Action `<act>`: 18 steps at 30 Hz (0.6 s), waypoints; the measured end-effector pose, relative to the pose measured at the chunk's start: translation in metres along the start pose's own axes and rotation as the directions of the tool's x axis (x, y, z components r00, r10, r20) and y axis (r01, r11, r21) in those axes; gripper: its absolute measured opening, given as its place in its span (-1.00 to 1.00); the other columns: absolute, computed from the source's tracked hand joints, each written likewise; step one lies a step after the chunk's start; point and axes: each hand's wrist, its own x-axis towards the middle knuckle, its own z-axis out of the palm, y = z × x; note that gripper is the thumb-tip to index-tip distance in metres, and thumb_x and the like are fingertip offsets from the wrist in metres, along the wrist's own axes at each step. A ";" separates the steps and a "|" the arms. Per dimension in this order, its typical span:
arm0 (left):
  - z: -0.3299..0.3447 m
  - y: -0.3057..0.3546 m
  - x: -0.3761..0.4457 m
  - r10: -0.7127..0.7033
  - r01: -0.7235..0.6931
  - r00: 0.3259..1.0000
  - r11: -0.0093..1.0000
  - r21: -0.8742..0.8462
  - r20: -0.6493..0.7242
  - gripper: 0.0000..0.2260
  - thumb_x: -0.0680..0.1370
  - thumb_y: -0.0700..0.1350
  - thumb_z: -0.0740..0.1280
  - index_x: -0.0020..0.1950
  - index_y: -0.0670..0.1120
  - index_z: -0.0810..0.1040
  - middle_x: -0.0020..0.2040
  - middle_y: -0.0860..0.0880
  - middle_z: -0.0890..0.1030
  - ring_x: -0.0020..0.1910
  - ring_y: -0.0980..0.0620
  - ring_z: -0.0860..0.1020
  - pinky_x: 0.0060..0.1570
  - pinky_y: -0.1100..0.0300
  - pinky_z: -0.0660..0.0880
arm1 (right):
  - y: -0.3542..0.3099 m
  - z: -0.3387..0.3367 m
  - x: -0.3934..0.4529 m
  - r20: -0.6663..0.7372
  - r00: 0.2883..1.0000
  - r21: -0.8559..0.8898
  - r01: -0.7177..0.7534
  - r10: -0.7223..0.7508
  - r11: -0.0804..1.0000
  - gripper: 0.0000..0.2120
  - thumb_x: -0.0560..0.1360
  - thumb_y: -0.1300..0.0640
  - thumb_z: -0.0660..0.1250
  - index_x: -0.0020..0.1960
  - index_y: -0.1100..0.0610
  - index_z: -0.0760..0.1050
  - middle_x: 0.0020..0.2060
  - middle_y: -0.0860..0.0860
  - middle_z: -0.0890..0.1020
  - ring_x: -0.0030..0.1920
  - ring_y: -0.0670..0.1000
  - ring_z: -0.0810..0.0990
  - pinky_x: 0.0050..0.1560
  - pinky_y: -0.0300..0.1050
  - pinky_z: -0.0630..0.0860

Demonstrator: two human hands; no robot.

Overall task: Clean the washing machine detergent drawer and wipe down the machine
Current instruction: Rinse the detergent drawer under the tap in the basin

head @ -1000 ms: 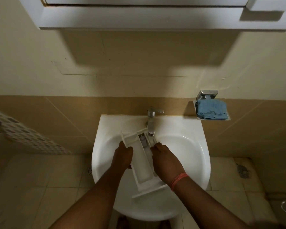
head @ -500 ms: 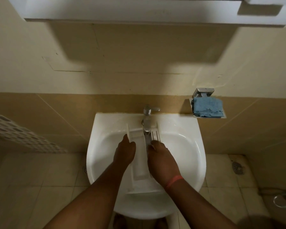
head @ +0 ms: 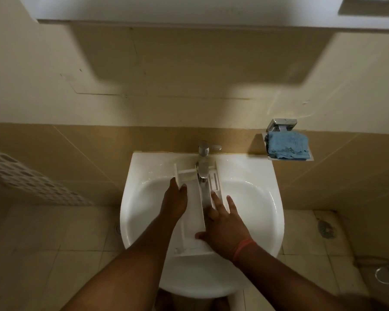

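With our left hand gripping the side wall of the detergent drawer and our right hand pressing flat, fingers spread, between our 2 hands over the sink, wet plastic may slip and strike the faucet.

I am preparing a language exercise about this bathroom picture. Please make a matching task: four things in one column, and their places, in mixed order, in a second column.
1. white plastic detergent drawer
2. blue folded cloth
3. chrome metal tap
4. orange wristband

a. on the right wrist
b. at the back rim of the basin
c. on the wall-mounted tray
d. in the white basin, under both hands

Pairs: 1-d, 2-c, 3-b, 4-a
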 end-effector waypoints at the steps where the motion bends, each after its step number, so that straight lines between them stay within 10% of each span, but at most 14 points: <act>1: 0.001 0.001 0.001 0.006 -0.006 1.000 1.000 -0.010 -0.004 -0.64 0.68 -0.07 0.16 0.45 -0.14 0.28 0.25 -0.21 0.55 0.04 -0.13 0.56 -0.03 0.08 0.47 | 0.001 -0.002 0.005 -0.012 1.000 -0.023 -0.029 0.028 0.999 -0.17 0.45 -0.39 -0.24 0.60 0.03 0.00 0.59 0.01 0.08 0.57 0.15 -0.28 0.48 0.28 -0.34; 18: 0.005 0.000 0.010 -0.002 0.001 0.999 1.000 -0.019 -0.033 -0.61 0.67 -0.13 0.18 0.49 -0.14 0.23 0.31 -0.22 0.51 0.25 -0.22 0.51 0.07 0.08 0.45 | 0.006 -0.011 0.012 0.073 0.997 -0.058 0.013 -0.009 0.998 -0.16 0.50 -0.42 -0.16 0.59 0.09 0.07 0.57 0.02 0.15 0.56 0.18 -0.32 0.49 0.31 -0.30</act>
